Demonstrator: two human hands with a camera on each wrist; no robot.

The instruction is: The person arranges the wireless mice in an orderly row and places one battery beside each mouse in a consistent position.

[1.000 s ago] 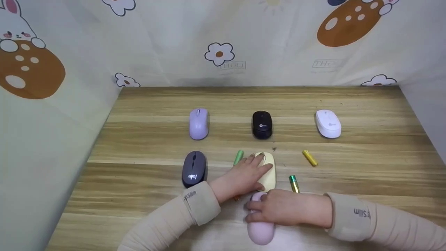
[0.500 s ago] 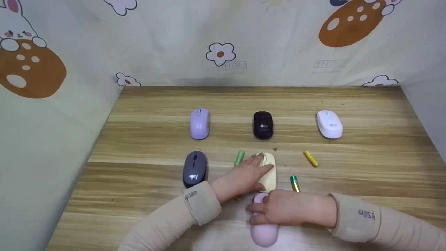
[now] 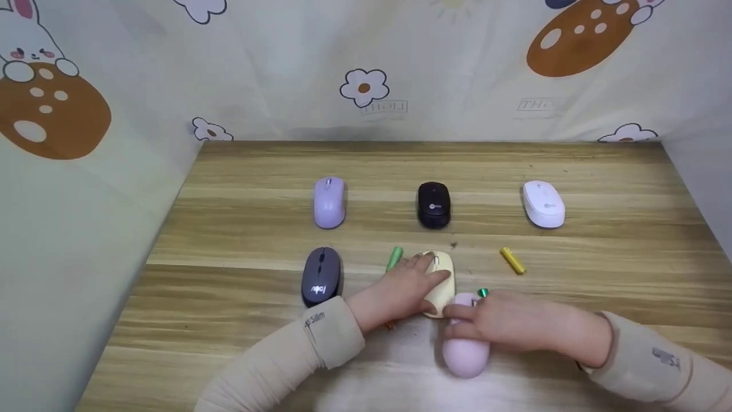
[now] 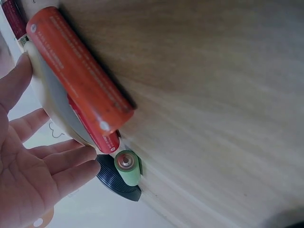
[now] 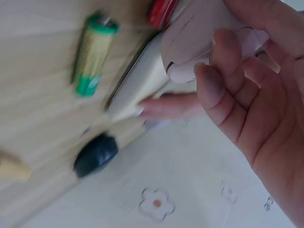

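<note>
My left hand (image 3: 400, 289) holds a pale yellow computer mouse (image 3: 443, 292) on the table, fingers spread over it and thumb at its near end. In the left wrist view, thumb and fingertips lie along its edge. With my right hand (image 3: 517, 320) I grip a pink computer mouse (image 3: 466, 357), which overlaps the yellow one's near right corner in the head view. Beyond the right hand shows the tip of a green-and-gold battery (image 3: 483, 292), fuller in the right wrist view. An orange battery (image 4: 80, 71) and a red battery (image 4: 111, 145) lie by the left hand.
Purple (image 3: 329, 203), black (image 3: 434, 205) and white (image 3: 544, 204) mice form a back row. A dark grey mouse (image 3: 321, 277) sits left of the left hand. A green battery (image 3: 394, 257) and a yellow battery (image 3: 513, 261) lie on the wooden table (image 3: 229, 229). A patterned cloth (image 3: 286, 68) stands behind.
My right hand has moved right and slightly away from me with the pink mouse, now covering most of the green-and-gold battery. The left hand stays on the yellow mouse.
</note>
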